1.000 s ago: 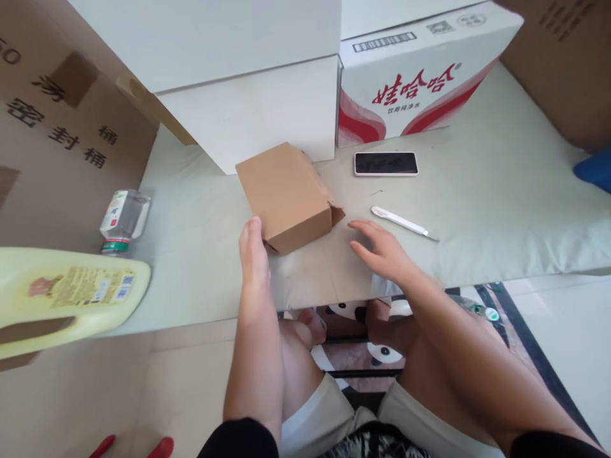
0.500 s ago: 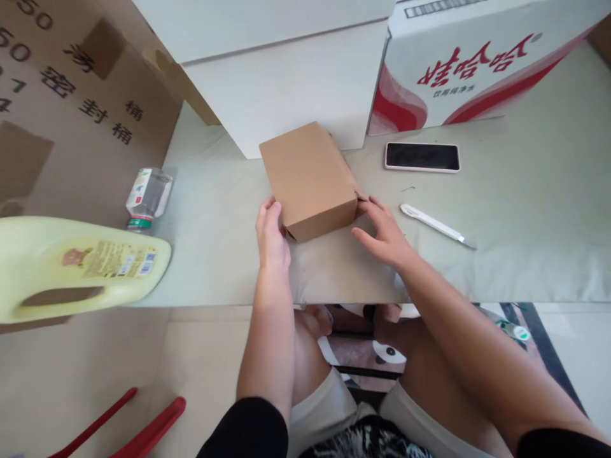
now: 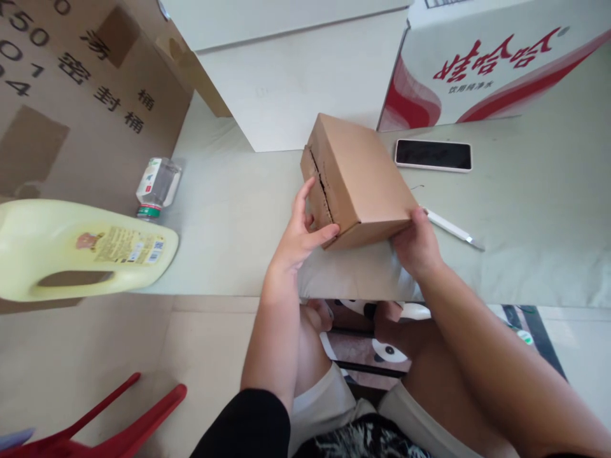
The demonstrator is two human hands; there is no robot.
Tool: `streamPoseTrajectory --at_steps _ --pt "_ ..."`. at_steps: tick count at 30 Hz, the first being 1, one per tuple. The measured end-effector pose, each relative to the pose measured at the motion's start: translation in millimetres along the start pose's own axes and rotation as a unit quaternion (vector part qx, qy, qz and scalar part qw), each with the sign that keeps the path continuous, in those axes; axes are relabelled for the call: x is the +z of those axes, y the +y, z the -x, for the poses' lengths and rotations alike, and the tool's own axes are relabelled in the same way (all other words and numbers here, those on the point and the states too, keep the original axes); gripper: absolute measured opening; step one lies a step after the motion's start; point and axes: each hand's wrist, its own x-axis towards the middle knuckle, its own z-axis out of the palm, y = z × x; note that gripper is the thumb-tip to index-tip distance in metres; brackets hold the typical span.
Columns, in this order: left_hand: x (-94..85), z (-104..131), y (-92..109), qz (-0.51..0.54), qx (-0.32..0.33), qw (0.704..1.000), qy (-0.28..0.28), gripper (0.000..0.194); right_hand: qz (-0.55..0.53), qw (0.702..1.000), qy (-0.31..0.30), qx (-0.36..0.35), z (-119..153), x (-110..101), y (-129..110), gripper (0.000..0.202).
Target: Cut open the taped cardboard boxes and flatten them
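- Our right hand (image 3: 420, 245) has its grip closed on the near right corner of the brown box (image 3: 370, 168): thumb at the top edge, the other fingers out of sight below.
- Our left hand (image 3: 298, 238) is spread, thumb and forefinger well apart and laid against the box's left side. This grip is not wrapped round anything; we cannot tell how firmly it presses.
- The brown box sits between the two hands and just beyond them, over the desk (image 3: 224, 222), tilted so its left side shows. We cannot tell whether its underside rests on the cloth.
- Its long axis slants from near right to far left. The ragged slit (image 3: 321, 184) follows that line on the left side, so the left hand is much the nearer to it; the right lies across the box from it.
- Just beyond the right hand, which seems to hide part of the handle, lies the white cutter (image 3: 453, 228), its blade pointing right and slightly towards us.
- Farther off we see the phone (image 3: 433, 156), then the white carton (image 3: 305, 83) standing behind the brown box.
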Motion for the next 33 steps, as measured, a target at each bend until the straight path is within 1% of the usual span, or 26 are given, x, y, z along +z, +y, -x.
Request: streamPoseTrajectory --at_steps 1,3,6,9,11,14,17,20,22,25,27,29,30,31,32,33 --pt "1.1 0 -2 -0.004 0.003 1.000 -0.008 0.103 -0.041 0.999 0.013 0.020 1 -1 0 0.059" --pt "3.0 -1 -5 -0.010 0.007 1.000 -0.014 0.101 -0.100 0.993 0.020 0.053 2 -3 -2 0.055" --pt "5.2 -1 -9 -0.017 -0.003 1.000 0.001 0.090 -0.106 0.992 0.010 0.071 6 -4 -7 0.054" --pt "4.7 0 -13 0.000 -0.022 0.999 0.023 0.086 -0.113 0.989 0.021 0.088 8 -2 -11 0.049" --pt "2.0 0 -15 0.021 -0.023 0.999 0.030 0.086 -0.109 0.990 0.024 0.087 8 -2 -11 0.048" --pt "-3.1 0 -18 0.043 -0.023 0.998 0.029 0.084 -0.093 0.993 0.015 0.070 8 -3 -6 0.053" --pt "-4.2 -1 -17 0.026 -0.010 0.999 0.041 0.078 -0.090 0.994 0.019 0.063 7 -5 0 0.055" --pt "0.3 -1 -11 -0.007 0.004 0.999 0.053 0.073 -0.105 0.992 0.038 0.057 9 -3 2 0.051" --pt "3.7 -1 -6 -0.005 -0.014 0.999 0.052 0.070 -0.122 0.990 0.051 0.055 9 -1 2 0.047" --pt "5.3 -2 -1 0.027 -0.066 0.996 0.049 0.063 -0.133 0.988 0.056 0.057 8 1 -1 0.043" --pt "4.3 -3 -1 0.038 -0.089 0.994 0.057 0.057 -0.114 0.990 0.057 0.066 6 -3 -5 0.044" --pt "3.2 -4 -3 0.048 -0.102 0.991 0.071 0.053 -0.088 0.991 0.063 0.083 2 -13 -11 0.050" --pt "3.1 -5 -4 0.059 -0.108 0.989 0.081 0.053 -0.052 0.992 0.071 0.090 0 -21 -15 0.050" --pt "3.3 -6 -4 0.075 -0.112 0.986 0.094 0.054 0.010 0.993 0.081 0.090 -1 -29 -19 0.049" --pt "3.9 -6 -4 0.093 -0.115 0.983 0.110 0.056 0.098 0.988 0.089 0.085 -2 -38 -23 0.045" --pt "4.8 -7 -3 0.110 -0.113 0.979 0.131 0.057 0.204 0.971 0.097 0.079 -2 -47 -26 0.043"
